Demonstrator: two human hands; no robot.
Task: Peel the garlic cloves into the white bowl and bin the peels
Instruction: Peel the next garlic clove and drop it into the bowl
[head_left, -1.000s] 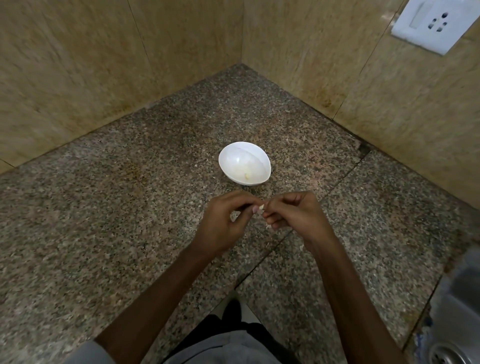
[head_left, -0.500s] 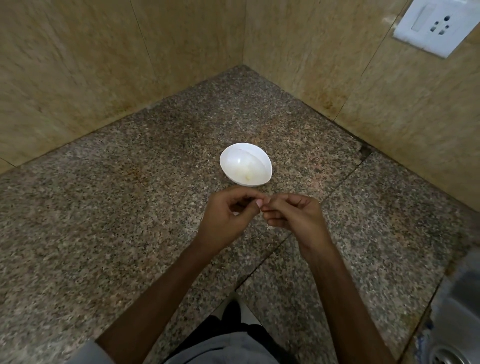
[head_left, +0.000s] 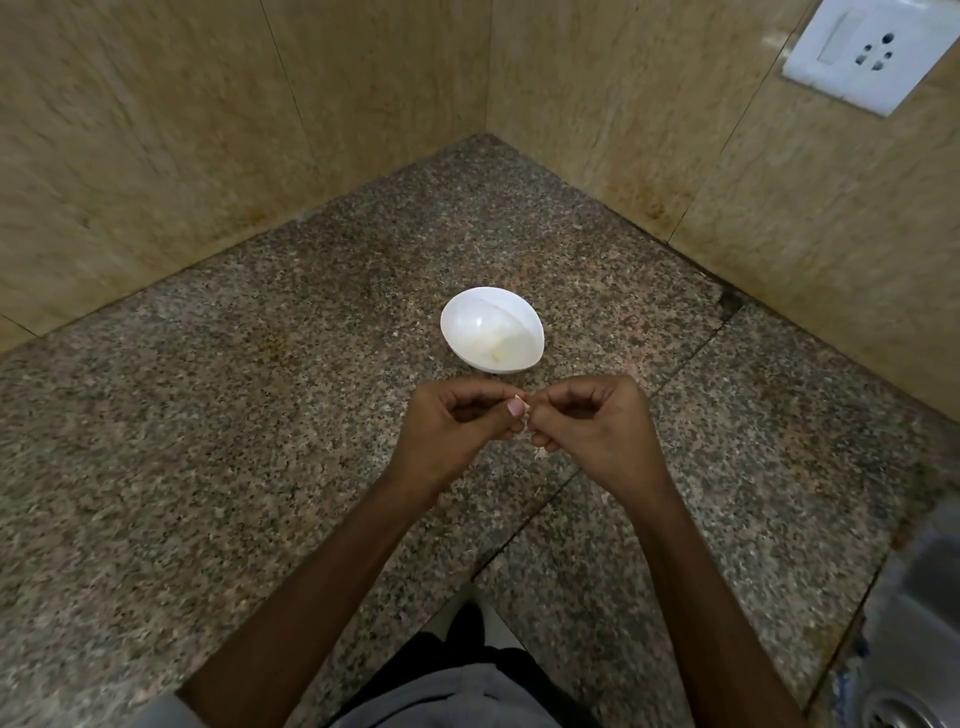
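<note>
Both hands barely shifted: left hand (head_left: 449, 428) and right hand (head_left: 597, 423) still pinch the small pale garlic clove (head_left: 521, 401) between them, with the round glossy white bowl (head_left: 454, 314) just beyond, equally near both.

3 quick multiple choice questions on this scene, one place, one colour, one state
1. Where is the white bowl? A in the sink; B on the granite counter; C on the wall.
2. What colour is the wall socket? A black; B red; C white.
3. What are the left hand and right hand doing? A pinching a garlic clove together; B lying flat; C gripping the bowl.
Answers: B, it stands on the stone; C, its plate is white; A, both pinch the pale clove.
</note>
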